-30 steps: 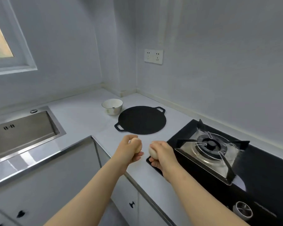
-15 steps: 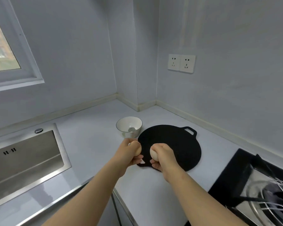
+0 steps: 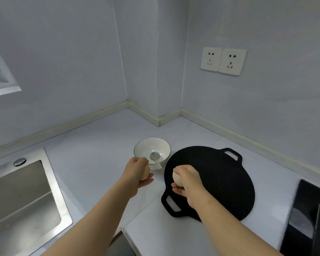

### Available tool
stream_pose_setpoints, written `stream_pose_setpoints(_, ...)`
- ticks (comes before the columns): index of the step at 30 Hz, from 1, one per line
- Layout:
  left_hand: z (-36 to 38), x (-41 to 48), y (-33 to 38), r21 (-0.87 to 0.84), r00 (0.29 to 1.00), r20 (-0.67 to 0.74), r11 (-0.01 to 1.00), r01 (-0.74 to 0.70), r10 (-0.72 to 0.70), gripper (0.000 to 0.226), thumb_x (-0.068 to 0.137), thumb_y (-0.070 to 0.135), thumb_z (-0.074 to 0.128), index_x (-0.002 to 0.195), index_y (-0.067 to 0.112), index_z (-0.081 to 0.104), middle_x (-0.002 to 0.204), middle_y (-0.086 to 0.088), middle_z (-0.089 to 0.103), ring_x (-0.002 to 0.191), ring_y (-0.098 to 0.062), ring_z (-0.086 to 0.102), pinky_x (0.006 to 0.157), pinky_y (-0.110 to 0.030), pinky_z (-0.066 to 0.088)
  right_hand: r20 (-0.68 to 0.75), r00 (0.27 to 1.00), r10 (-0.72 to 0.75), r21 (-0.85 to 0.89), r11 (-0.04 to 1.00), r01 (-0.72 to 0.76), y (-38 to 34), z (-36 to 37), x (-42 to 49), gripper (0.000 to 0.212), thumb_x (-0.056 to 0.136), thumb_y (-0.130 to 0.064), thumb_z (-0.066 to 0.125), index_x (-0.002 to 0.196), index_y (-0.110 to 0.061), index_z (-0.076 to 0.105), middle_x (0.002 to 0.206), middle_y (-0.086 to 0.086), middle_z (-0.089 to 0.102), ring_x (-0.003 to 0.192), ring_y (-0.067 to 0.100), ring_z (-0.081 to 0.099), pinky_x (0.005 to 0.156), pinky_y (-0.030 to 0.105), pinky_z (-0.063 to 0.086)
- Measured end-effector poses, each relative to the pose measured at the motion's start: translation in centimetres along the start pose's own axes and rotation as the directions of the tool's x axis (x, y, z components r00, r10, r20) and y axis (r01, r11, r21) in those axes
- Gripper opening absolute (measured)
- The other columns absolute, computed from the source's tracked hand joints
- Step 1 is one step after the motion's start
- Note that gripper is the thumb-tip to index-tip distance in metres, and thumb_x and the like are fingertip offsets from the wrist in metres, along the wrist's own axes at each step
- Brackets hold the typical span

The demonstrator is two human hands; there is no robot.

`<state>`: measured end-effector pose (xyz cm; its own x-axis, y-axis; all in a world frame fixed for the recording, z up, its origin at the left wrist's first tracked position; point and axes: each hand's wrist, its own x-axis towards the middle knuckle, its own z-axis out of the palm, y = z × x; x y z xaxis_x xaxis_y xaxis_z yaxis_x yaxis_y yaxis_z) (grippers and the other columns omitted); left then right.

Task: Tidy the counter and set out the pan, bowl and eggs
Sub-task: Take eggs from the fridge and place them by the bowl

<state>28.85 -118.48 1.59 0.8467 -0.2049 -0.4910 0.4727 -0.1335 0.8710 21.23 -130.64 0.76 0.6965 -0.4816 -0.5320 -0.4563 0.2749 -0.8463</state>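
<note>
Both arms are stretched out over the white counter (image 3: 92,157) here, and each hand has an egg. The left hand (image 3: 137,172) is curled around its egg (image 3: 146,174), only a sliver of shell peeking out on the thumb side, and it hangs just in front of the white bowl (image 3: 152,150). That bowl sits on the counter near the corner of the walls, touching or very nearly touching the pan's rim, with a metal spoon (image 3: 155,156) resting inside it. The right hand (image 3: 187,182) grips the second egg (image 3: 176,179) from above, fingers wrapped over the top, pale shell showing at the left of the fist, and it is poised over the near-left part of the flat black pan (image 3: 220,182). The pan lies flat on the counter, one loop handle pointing toward the person, the other toward the back wall. A steel sink (image 3: 22,196) lies off to the left, a black hob's edge (image 3: 307,218) at the far right, and a double wall socket (image 3: 223,61) above.
</note>
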Motion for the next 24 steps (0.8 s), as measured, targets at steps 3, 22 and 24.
stream_pose_setpoints(3, -1.1, 2.1, 0.7, 0.045, 0.999, 0.046, 0.999, -0.019, 0.017, 0.010, 0.094, 0.014, 0.041, 0.101, 0.012, 0.048, 0.086, -0.009, 0.053, 0.070, -0.020, 0.057, 0.061, -0.029, 0.051, -0.037, 0.999, -0.027, 0.014, 1.000, 0.027, -0.6, 1.6, 1.1, 0.002, 0.092, -0.017, 0.051, 0.092, -0.019, 0.052, 0.086, 0.007, 0.053, 0.071, 0.018, 0.054, 0.067, 0.030, 0.053)
stream_pose_setpoints(22, -5.7, 7.0, -3.4, 0.657, 0.955, 0.263, 0.699, -0.281, 0.136, 0.041, 0.086, 0.009, 0.050, 0.125, 0.013, 0.041, 0.104, -0.007, 0.052, 0.081, -0.019, 0.049, 0.059, -0.022, 0.039, -0.093, 0.995, -0.033, -0.229, 0.973, 0.010, 3.9, 8.0, 4.2, 0.038, 0.082, -0.011, 0.060, 0.118, -0.013, 0.046, 0.089, 0.000, 0.051, 0.072, 0.017, 0.054, 0.059, 0.023, 0.046)
stream_pose_setpoints(24, -5.6, 7.1, -3.7, 0.722, 0.944, 0.282, 0.609, -0.327, 0.172, 0.046, 0.086, 0.012, 0.052, 0.130, 0.014, 0.038, 0.117, -0.008, 0.051, 0.094, -0.021, 0.051, 0.064, -0.022, 0.039, -0.089, 0.990, -0.112, -0.368, 0.927, 0.072, 4.1, 8.2, 4.5, 0.045, 0.081, -0.015, 0.064, 0.122, -0.014, 0.045, 0.097, -0.002, 0.052, 0.083, 0.015, 0.053, 0.059, 0.017, 0.043)
